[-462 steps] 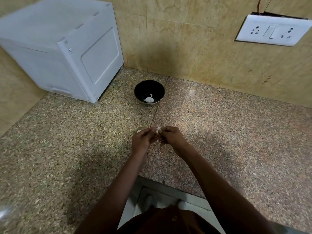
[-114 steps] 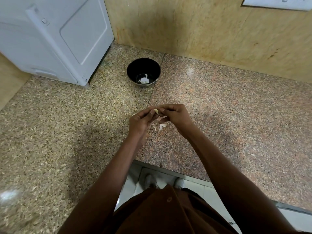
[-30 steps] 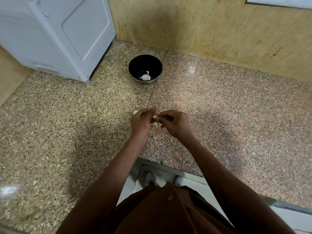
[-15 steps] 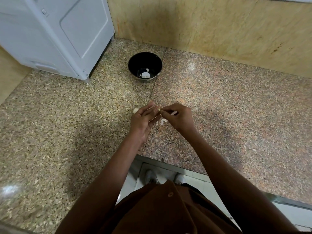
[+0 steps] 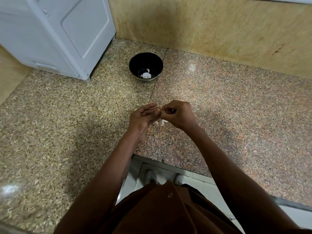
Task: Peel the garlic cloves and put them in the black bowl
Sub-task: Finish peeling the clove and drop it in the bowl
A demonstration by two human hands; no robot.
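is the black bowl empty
No, the bowl holds a few pale pieces at its bottom, likely peeled garlic.

Kitchen: granite counter (image 5: 236,107), white appliance (image 5: 55,34).

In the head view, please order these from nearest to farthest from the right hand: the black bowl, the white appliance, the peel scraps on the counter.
1. White papery peel scraps, just below the right hand.
2. Round black bowl, farther back.
3. White box-shaped appliance, back left.
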